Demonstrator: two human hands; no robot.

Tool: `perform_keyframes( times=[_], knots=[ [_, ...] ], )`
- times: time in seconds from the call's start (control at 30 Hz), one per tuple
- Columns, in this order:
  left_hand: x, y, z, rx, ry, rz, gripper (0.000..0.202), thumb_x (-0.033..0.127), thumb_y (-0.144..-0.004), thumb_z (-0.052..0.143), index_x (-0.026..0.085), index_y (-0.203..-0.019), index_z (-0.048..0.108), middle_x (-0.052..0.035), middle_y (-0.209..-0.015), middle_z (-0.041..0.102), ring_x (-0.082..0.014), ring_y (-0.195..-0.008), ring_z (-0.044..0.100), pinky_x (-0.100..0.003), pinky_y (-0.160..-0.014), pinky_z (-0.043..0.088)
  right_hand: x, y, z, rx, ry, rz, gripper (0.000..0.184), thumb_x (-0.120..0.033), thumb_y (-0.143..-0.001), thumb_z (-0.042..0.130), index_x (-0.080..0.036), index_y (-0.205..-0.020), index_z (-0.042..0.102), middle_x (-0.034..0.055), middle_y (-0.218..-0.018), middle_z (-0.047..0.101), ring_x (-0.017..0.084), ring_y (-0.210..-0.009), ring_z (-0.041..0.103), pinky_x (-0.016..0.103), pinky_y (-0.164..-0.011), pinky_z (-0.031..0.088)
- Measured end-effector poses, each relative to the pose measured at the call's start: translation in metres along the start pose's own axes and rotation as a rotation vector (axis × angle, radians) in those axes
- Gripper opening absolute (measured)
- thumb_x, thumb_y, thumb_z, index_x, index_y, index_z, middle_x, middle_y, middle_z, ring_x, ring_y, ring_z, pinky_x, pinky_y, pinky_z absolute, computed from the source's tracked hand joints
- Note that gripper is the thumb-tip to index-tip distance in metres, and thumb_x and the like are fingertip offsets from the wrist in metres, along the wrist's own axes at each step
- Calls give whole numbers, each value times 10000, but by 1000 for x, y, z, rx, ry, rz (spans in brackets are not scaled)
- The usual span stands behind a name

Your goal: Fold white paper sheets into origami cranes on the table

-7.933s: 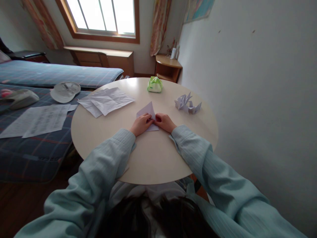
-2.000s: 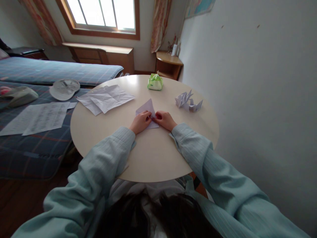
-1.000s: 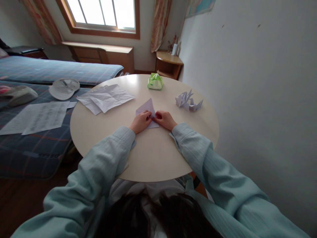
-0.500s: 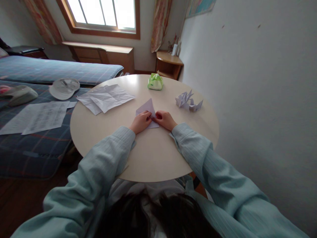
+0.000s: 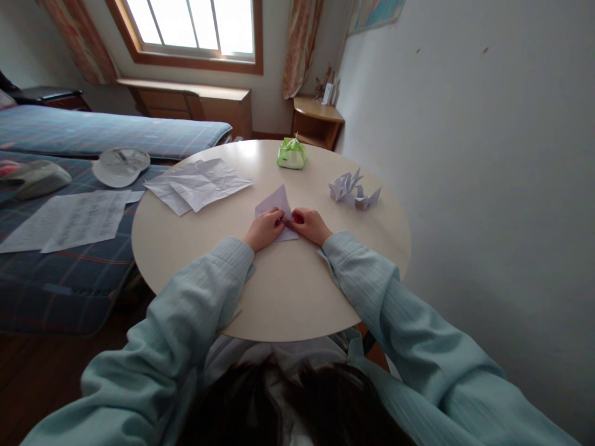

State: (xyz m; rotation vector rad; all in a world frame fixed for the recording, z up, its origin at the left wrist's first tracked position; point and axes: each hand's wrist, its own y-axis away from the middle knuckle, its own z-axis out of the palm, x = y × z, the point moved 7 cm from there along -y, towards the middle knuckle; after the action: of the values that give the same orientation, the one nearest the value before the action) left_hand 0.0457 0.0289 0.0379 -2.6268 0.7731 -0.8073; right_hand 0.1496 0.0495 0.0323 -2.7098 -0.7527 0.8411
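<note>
A folded white paper (image 5: 275, 202) with a pointed far end lies on the round cream table (image 5: 288, 291). My left hand (image 5: 264, 228) rests on its near left part with fingers curled and pressed on the fold. My right hand (image 5: 310, 225) presses the near right part, fingers bent together, red nails showing. The two hands almost touch over the paper's near edge. Which fingers pinch the paper is hidden.
Loose creased sheets (image 5: 198, 183) lie at the table's far left. A green tissue pack (image 5: 290, 155) sits at the far edge. Finished folded paper figures (image 5: 352, 189) stand at the right. A bed with papers (image 5: 69, 217) and a cap (image 5: 121, 166) is left; a wall is right.
Nothing has visibly changed in the last two seconds; both hands stay pressed on the folded paper. Against the oldest frame, only the camera has shifted slightly.
</note>
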Motion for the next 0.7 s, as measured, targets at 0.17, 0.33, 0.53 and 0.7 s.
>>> perform_keyframes(
  times=[0.17, 0.33, 0.53, 0.7],
  knots=[
    [0, 0, 0, -3, -3, -6, 120, 148, -745, 430, 169, -637, 479, -28, -727, 515, -129, -644, 474, -252, -601, 351, 0, 0, 0, 6, 6, -3, 196, -320, -720, 560, -158, -628, 499, -17, -608, 492, 86, -573, 389, 213, -548, 269],
    [-1, 0, 1, 0, -7, 2, 117, 150, -747, 427, 168, -645, 482, -27, -736, 518, -127, -650, 479, -249, -603, 353, 0, 0, 1, 4, 12, -19, 204, -322, -725, 556, -160, -621, 489, -18, -607, 485, 84, -569, 382, 212, -542, 266],
    [-1, 0, 1, 1, -16, 0, 119, 151, -749, 426, 169, -645, 481, -26, -737, 522, -127, -650, 484, -249, -602, 354, -1, 0, 0, 4, 4, -23, 201, -311, -721, 560, -161, -615, 478, -22, -602, 473, 83, -567, 381, 211, -543, 268],
    [0, 0, 1, 1, -27, 0, 117, 154, -749, 431, 168, -646, 485, -27, -737, 525, -129, -653, 486, -250, -604, 356, 0, 0, 0, 9, 1, -21, 215, -329, -723, 554, -160, -612, 482, -21, -599, 477, 82, -563, 377, 211, -539, 267]
  ],
)
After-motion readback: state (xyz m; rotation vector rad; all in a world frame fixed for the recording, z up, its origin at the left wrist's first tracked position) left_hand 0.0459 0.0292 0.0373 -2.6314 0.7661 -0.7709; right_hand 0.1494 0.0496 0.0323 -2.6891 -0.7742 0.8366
